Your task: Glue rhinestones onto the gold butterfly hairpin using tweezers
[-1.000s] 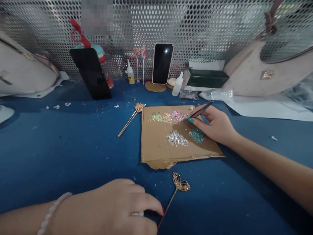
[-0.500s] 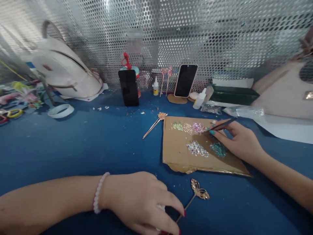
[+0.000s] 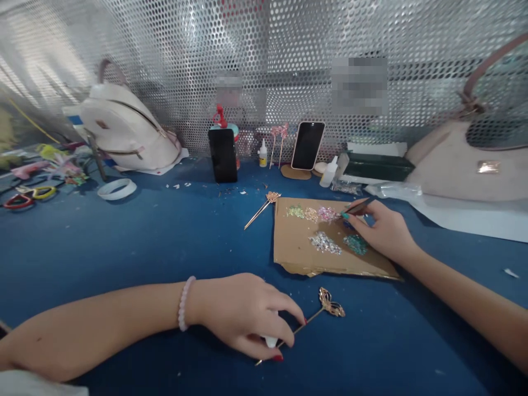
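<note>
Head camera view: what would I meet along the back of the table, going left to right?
Pale backpack, black phone, yellow-labelled bottle, pink-topped sticks, light-framed phone, white bottle, dark green box, pale handbag.

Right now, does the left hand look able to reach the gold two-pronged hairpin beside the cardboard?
Probably yes: nothing seems to stand between the left hand and the two-pronged hairpin. But the fingers are occupied with the butterfly hairpin and something white, so it may have to release them first.
</note>
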A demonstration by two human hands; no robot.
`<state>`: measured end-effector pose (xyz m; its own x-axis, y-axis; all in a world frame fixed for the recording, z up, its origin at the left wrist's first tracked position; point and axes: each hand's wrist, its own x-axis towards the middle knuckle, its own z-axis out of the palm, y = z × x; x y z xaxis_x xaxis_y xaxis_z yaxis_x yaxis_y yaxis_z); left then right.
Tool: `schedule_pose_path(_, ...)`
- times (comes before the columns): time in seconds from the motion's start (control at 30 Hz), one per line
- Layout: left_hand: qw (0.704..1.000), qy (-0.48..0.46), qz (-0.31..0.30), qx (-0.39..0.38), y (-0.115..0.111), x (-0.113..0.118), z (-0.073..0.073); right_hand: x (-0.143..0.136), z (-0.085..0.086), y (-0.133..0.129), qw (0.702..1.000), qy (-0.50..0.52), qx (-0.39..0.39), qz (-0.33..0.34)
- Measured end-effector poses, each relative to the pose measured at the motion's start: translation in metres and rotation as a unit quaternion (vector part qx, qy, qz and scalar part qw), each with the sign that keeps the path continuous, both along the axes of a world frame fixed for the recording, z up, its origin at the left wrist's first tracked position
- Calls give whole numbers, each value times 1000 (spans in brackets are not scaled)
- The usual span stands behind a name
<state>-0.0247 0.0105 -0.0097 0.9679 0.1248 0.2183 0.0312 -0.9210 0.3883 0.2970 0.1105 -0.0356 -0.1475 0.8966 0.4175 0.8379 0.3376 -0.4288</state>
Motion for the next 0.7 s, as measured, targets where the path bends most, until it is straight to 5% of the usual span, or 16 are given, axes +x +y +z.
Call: schedule_pose_path(0.7,999,-16,4,52,-3,-1,0,-2,-1,-1,999,-16,33,-17)
